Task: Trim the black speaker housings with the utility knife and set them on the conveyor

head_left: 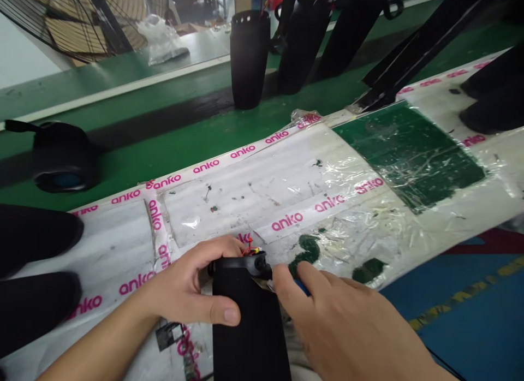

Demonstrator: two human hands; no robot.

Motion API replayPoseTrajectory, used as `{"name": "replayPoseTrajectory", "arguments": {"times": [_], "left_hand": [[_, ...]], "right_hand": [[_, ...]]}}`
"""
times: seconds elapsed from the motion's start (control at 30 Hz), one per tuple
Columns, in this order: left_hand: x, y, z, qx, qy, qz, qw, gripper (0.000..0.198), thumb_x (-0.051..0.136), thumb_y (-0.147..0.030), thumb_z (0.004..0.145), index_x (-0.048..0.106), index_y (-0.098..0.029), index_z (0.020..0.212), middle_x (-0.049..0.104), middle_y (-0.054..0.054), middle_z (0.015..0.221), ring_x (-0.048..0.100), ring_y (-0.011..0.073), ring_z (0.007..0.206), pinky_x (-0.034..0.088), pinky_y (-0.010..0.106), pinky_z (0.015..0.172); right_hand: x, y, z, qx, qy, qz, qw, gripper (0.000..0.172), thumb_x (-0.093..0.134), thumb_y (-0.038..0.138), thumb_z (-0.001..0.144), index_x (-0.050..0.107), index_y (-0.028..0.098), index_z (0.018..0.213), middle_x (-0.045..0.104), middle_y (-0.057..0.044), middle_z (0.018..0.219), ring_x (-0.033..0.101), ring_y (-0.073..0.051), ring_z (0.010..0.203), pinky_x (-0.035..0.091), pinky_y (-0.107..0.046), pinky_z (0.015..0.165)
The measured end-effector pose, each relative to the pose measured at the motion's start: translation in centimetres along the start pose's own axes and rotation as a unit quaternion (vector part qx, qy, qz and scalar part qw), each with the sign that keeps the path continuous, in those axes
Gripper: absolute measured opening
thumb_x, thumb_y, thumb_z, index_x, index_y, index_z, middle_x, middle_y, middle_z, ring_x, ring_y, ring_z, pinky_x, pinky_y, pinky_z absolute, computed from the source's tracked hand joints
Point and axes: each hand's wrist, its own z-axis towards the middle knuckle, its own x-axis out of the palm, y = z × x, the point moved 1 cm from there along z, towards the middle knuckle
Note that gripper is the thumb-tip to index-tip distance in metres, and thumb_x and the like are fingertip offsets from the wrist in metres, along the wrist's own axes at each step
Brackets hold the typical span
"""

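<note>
Your left hand point(192, 285) is holding the tube point(250, 332) at the tabletop point(241, 206), nearest you; your right hand point(339, 315) is pinching a blue tool point(302, 286) beside the tube's top. Ideally, you're bracing the tube and sparing the wires point(250, 251).

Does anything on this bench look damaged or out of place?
Yes: beyond the right hand, the white covering looks torn or worn through. Ragged green patches show there, and the clear film beside them is wrinkled.
</note>
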Motion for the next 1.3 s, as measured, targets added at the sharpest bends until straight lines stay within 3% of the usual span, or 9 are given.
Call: {"name": "replayPoseTrajectory", "arguments": {"times": [0.13, 0.3, 0.47, 0.6, 0.87, 1.0, 1.13, 1.3], "left_hand": [[-0.6, 0.1, -0.1, -0.029, 0.012, -0.005, 0.999, 0.044, 0.084, -0.044, 0.086, 0.066, -0.016, 0.115, 0.067, 0.012, 0.113, 0.066, 0.0262, 0.108, 0.056, 0.03, 0.08], [-0.9, -0.1, 0.1, -0.013, 0.031, 0.033, 0.999, 0.043, 0.081, -0.048, 0.089, 0.066, -0.016, 0.114, 0.068, 0.011, 0.112, 0.067, 0.0247, 0.105, 0.057, 0.032, 0.084], [-0.6, -1.6, 0.1, 0.008, 0.02, 0.125, 0.992, 0.031, 0.075, -0.037, 0.089, 0.062, -0.016, 0.107, 0.067, 0.008, 0.106, 0.064, 0.0219, 0.095, 0.054, 0.03, 0.078], [-0.1, -1.8, -0.2, 0.03, 0.027, 0.176, 0.984, 0.032, 0.064, -0.038, 0.093, 0.059, -0.015, 0.115, 0.064, 0.009, 0.107, 0.061, 0.0215, 0.094, 0.053, 0.033, 0.082], [-0.2, -0.3, -0.3, 0.038, 0.009, 0.126, 0.991, 0.035, 0.061, -0.048, 0.095, 0.056, -0.015, 0.107, 0.06, 0.01, 0.107, 0.058, 0.0222, 0.095, 0.051, 0.035, 0.085], [0.2, 0.0, -0.3, 0.038, -0.013, 0.116, 0.992, 0.039, 0.066, -0.054, 0.09, 0.057, -0.017, 0.098, 0.053, 0.003, 0.091, 0.051, 0.0174, 0.08, 0.047, 0.03, 0.073], [0.7, -0.1, -0.1, 0.0, -0.05, 0.144, 0.988, 0.051, 0.08, -0.061, 0.077, 0.054, -0.019, 0.09, 0.056, 0.003, 0.091, 0.051, 0.0181, 0.081, 0.046, 0.031, 0.073], [0.7, 0.0, 0.0, -0.024, -0.052, 0.17, 0.984, 0.054, 0.08, -0.064, 0.073, 0.053, -0.019, 0.089, 0.062, 0.006, 0.099, 0.056, 0.0219, 0.088, 0.05, 0.036, 0.078]], "right_hand": [[0.3, -0.9, 0.2, -0.031, 0.03, 0.004, 0.999, 0.069, 0.057, 0.007, 0.052, 0.052, 0.02, 0.12, 0.056, -0.003, 0.072, 0.057, -0.024, 0.046, 0.023, -0.034, 0.046], [0.9, -2.0, 1.1, -0.044, 0.061, 0.042, 0.996, 0.054, 0.051, 0.003, 0.067, 0.048, 0.021, 0.118, 0.058, 0.0, 0.073, 0.058, -0.022, 0.047, 0.013, -0.032, 0.051], [0.0, -2.3, 1.6, -0.072, 0.08, 0.089, 0.99, 0.032, 0.046, 0.008, 0.089, 0.043, 0.022, 0.117, 0.058, 0.004, 0.074, 0.06, -0.017, 0.05, 0.023, -0.029, 0.046], [-0.9, -1.8, 1.3, -0.056, 0.046, 0.086, 0.994, 0.026, 0.042, 0.014, 0.099, 0.043, 0.022, 0.124, 0.059, 0.003, 0.075, 0.061, -0.018, 0.053, 0.032, -0.029, 0.046], [-0.7, -0.6, 1.4, -0.05, 0.056, 0.052, 0.996, 0.03, 0.04, 0.013, 0.098, 0.043, 0.022, 0.126, 0.057, 0.003, 0.073, 0.055, -0.018, 0.047, 0.029, -0.028, 0.044], [-1.1, -0.5, 1.2, -0.038, 0.076, 0.027, 0.996, 0.035, 0.039, 0.01, 0.096, 0.041, 0.022, 0.128, 0.059, 0.003, 0.073, 0.054, -0.017, 0.044, 0.024, -0.026, 0.043], [-1.4, -0.4, 1.3, -0.037, 0.092, -0.005, 0.995, 0.044, 0.037, 0.003, 0.084, 0.041, 0.024, 0.122, 0.058, 0.002, 0.072, 0.059, -0.02, 0.046, 0.017, -0.027, 0.047], [-1.8, -0.4, 1.6, -0.041, 0.115, -0.035, 0.992, 0.048, 0.049, 0.004, 0.068, 0.042, 0.024, 0.112, 0.054, 0.003, 0.067, 0.055, -0.022, 0.041, 0.006, -0.028, 0.055]]}}
